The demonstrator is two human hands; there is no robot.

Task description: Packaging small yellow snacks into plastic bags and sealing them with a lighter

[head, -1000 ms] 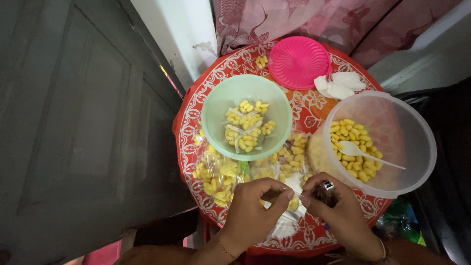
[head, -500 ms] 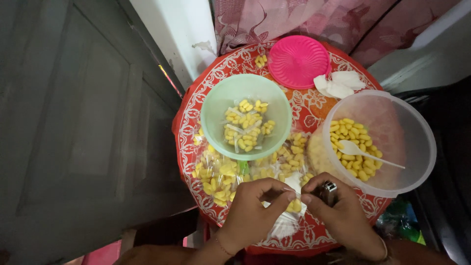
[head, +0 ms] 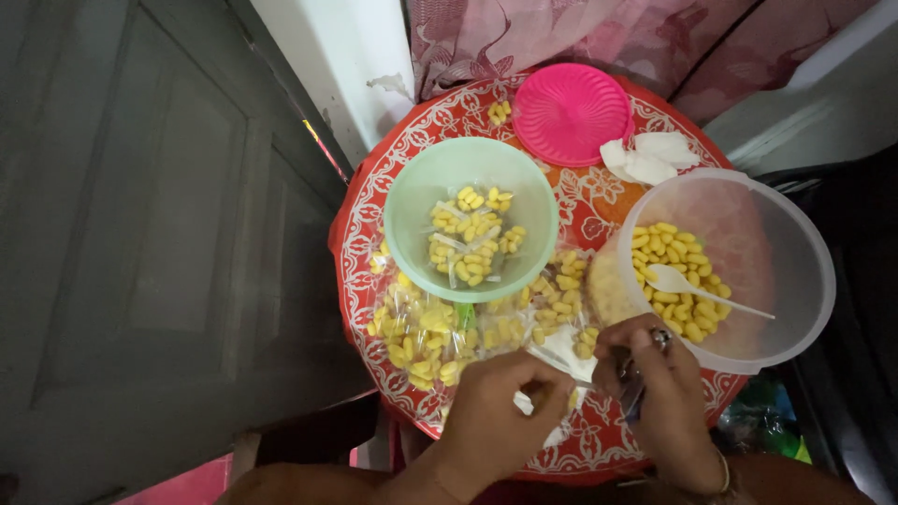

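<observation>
My left hand and my right hand meet at the near edge of a round red patterned tray, pinching a small clear plastic packet between their fingertips. My right hand also grips a small dark tool and wears a ring. Several filled clear packets of yellow snack pieces lie on the tray just beyond my left hand. A pale green bowl holding more packets sits behind them.
A large clear tub of loose yellow pieces with a white spoon stands at the right. A pink lid and white crumpled plastic lie at the far side. A grey door is at left, a pink curtain behind.
Both hands have shifted slightly and closed together on the small packet; the left fingers moved toward the right hand. Bowl, tub and lid have not moved.
</observation>
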